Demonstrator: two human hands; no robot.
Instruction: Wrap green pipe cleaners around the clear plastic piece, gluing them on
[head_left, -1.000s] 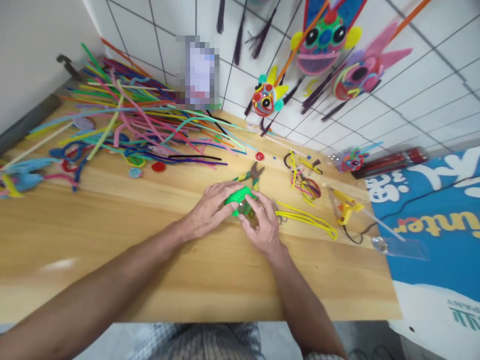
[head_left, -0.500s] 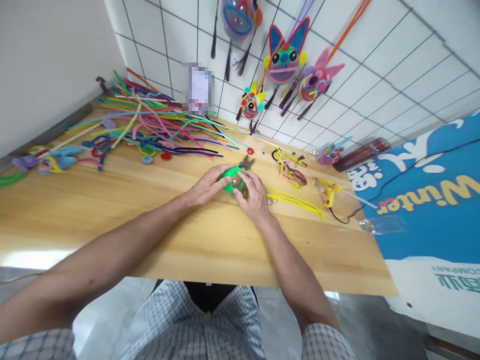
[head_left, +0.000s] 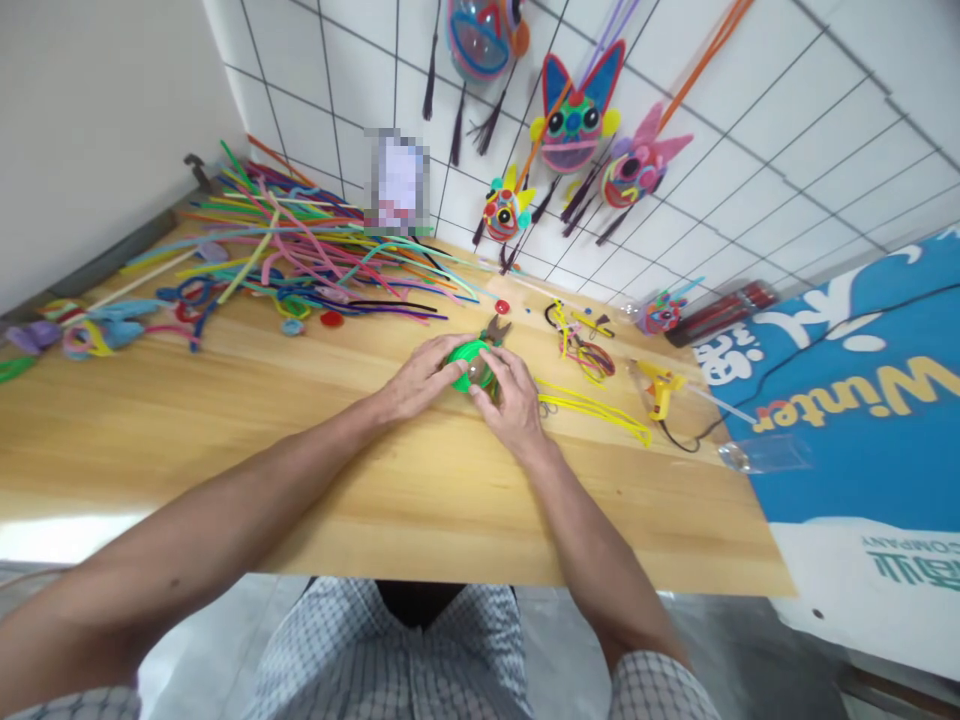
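Observation:
Between my two hands is a clear plastic ball with bright green pipe cleaner coiled over its left part. My left hand grips the ball from the left, thumb and fingers closed against the green coil. From the right, my right hand holds it with bent fingers over the clear side. Just beyond the ball lie pliers, jaws pointing away, their handles hidden behind the hands. Yellow pipe cleaners lie to the right of my right hand, and a red coiled disc sits past the pliers.
Many coloured pipe cleaners are heaped at the back left. A yellow glue gun with a black cord stands at the right, near a clear plastic bag. Decorated ball ornaments hang on the white grid wall behind the wooden table.
The ball has turned slightly in my hands, so more rings of the green coil show. Both hands keep their hold, and the whole view has shifted a little.

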